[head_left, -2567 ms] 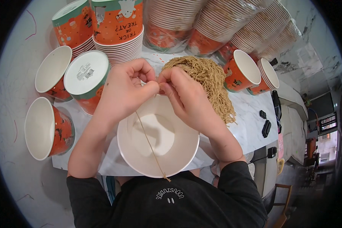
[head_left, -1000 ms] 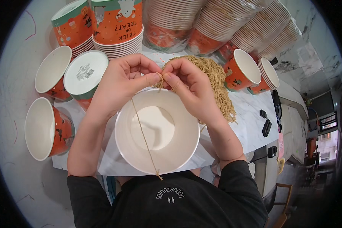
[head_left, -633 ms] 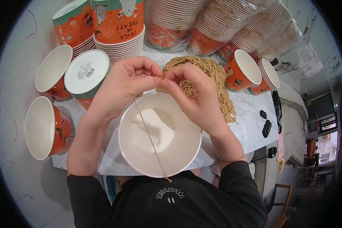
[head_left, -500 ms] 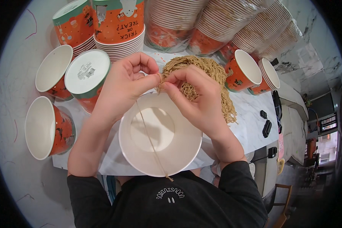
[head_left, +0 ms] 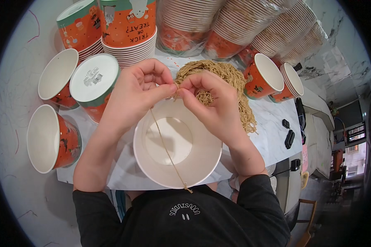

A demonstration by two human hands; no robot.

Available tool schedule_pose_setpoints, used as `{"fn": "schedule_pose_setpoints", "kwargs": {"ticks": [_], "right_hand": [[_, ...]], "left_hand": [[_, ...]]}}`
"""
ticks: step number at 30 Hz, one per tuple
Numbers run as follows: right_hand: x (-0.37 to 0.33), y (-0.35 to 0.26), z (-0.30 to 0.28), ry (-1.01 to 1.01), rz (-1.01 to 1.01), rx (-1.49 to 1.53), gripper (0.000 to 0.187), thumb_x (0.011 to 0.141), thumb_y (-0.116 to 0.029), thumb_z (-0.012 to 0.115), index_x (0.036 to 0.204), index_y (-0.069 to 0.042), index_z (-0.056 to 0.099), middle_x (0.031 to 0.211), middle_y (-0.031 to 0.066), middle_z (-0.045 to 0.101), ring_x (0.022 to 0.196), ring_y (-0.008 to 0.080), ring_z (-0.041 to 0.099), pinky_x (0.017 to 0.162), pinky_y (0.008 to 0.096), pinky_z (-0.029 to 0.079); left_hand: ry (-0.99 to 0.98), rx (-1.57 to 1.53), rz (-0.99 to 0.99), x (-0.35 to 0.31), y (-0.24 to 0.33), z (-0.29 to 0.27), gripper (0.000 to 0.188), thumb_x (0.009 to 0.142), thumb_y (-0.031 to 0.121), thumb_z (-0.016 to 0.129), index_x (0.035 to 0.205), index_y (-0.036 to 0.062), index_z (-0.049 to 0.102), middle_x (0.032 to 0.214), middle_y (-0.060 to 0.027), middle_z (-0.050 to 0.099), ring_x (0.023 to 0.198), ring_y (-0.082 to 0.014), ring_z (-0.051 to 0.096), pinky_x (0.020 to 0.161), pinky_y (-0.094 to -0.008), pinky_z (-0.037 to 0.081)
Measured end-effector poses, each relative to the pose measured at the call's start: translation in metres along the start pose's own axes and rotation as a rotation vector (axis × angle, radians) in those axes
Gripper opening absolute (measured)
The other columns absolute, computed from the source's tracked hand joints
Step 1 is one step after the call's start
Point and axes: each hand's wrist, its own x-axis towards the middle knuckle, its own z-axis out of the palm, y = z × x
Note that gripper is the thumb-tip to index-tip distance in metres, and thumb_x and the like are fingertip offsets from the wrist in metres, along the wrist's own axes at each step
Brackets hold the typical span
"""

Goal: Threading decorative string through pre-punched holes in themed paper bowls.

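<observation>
A white-lined paper bucket (head_left: 202,152) stands mouth up in front of me. Tan twine (head_left: 165,145) crosses its opening, with a knotted end at the near rim. Over the far rim, my left hand (head_left: 142,88) pinches the twine between thumb and forefinger. My right hand (head_left: 212,103) meets it there, its thumb and forefinger closed on the same piece. Both hands' fingertips almost touch, and the far rim is partly hidden behind them. Just beyond my right hand lies a heap of tan twine (head_left: 231,78).
Orange printed buckets (head_left: 43,138) lie and stand at the left, one upside down (head_left: 94,78). Bagged stacks of buckets (head_left: 185,24) line the back. More buckets (head_left: 268,74) sit at the right, near small black objects (head_left: 289,139) on the marble-look table (head_left: 268,144).
The bucket has shifted slightly to the right and away from me. My hands have moved slightly, both still pinching the twine.
</observation>
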Motion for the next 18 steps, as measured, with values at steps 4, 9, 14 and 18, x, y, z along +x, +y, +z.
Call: {"fn": "schedule_pose_setpoints", "kwargs": {"ticks": [4,9,14,18], "right_hand": [[0.003,0.006,-0.001,-0.138,0.278,0.366,0.011,0.094,-0.005,0.069,0.101,0.001,0.064,0.090,-0.0010,0.064,0.084,0.0057,0.060,0.076,0.0217,0.049],[0.007,0.010,-0.004,-0.239,0.476,0.623,0.010,0.097,-0.011,0.066,0.102,-0.003,0.063,0.092,-0.0039,0.062,0.084,0.0023,0.057,0.075,0.0193,0.047],[0.008,0.012,-0.003,-0.245,0.471,0.679,0.011,0.098,-0.012,0.065,0.101,-0.002,0.064,0.090,-0.0048,0.061,0.079,0.0007,0.054,0.069,0.0192,0.045],[0.008,0.009,-0.004,-0.263,0.486,0.701,0.008,0.098,-0.011,0.066,0.102,-0.004,0.063,0.091,-0.0048,0.061,0.083,0.0016,0.056,0.072,0.0183,0.045]], "left_hand": [[-0.020,0.102,-0.023,0.000,0.003,-0.003,0.009,0.087,0.001,0.071,0.093,0.0045,0.065,0.083,0.0036,0.067,0.060,0.0029,0.052,0.050,-0.0148,0.037],[-0.025,0.254,-0.015,-0.002,0.003,-0.004,0.010,0.085,0.000,0.065,0.092,-0.0004,0.073,0.074,0.0037,0.066,0.062,0.0005,0.056,0.056,-0.0193,0.044],[-0.034,0.385,0.004,-0.004,0.005,-0.011,0.014,0.083,0.001,0.065,0.093,-0.0013,0.075,0.062,0.0060,0.061,0.058,0.0014,0.051,0.053,-0.0181,0.039],[-0.039,0.330,0.041,-0.004,0.003,-0.007,0.011,0.086,0.006,0.069,0.092,-0.0029,0.074,0.064,0.0040,0.063,0.059,0.0011,0.053,0.053,-0.0183,0.041]]}}
